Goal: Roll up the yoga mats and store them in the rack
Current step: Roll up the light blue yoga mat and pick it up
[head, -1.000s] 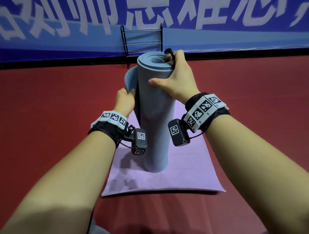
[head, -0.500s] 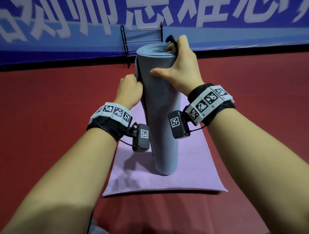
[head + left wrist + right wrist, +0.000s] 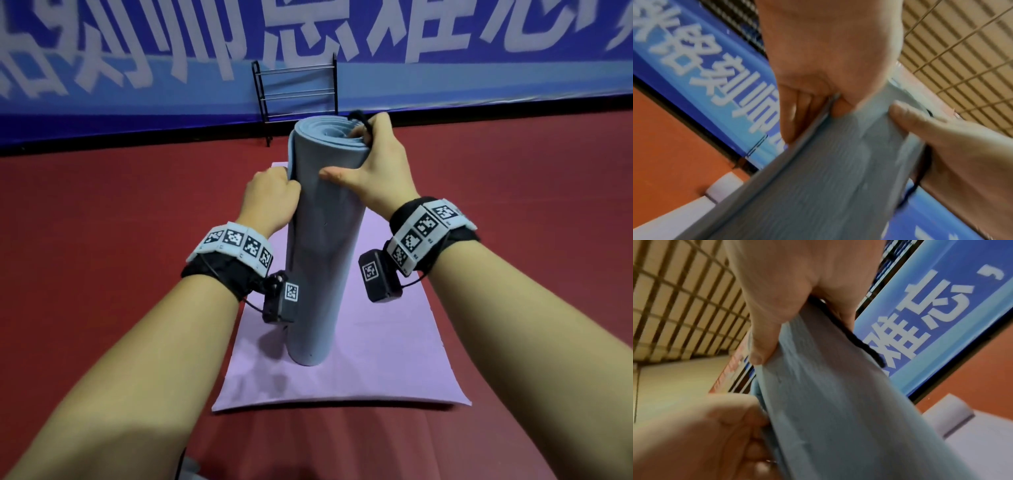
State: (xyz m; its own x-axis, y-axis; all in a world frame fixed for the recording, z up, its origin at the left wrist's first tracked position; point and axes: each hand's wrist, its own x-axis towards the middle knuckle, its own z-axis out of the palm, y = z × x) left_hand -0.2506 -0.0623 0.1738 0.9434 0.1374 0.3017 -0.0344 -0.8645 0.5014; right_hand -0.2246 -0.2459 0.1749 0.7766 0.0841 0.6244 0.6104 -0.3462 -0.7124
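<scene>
A rolled grey-blue yoga mat (image 3: pixel 320 246) stands upright on end on a flat lilac mat (image 3: pixel 387 356) laid on the red floor. My left hand (image 3: pixel 270 195) pinches the roll's loose outer edge on its left side, thumb and fingers curled on it (image 3: pixel 838 104). My right hand (image 3: pixel 373 164) grips the top right of the roll, thumb across the front, fingers over the rim. A black cord (image 3: pixel 865 344) runs under those fingers. The black wire rack (image 3: pixel 296 92) stands behind, against the wall banner.
A blue banner (image 3: pixel 137 68) with white characters lines the far wall above a dark base strip. Red floor (image 3: pixel 85 257) spreads on both sides of the lilac mat. A white block (image 3: pixel 723 186) lies low at the floor's edge in the left wrist view.
The loose outer flap on the roll's left has been drawn in tight against the roll. My left hand has moved closer to it. The right hand keeps its grip on top.
</scene>
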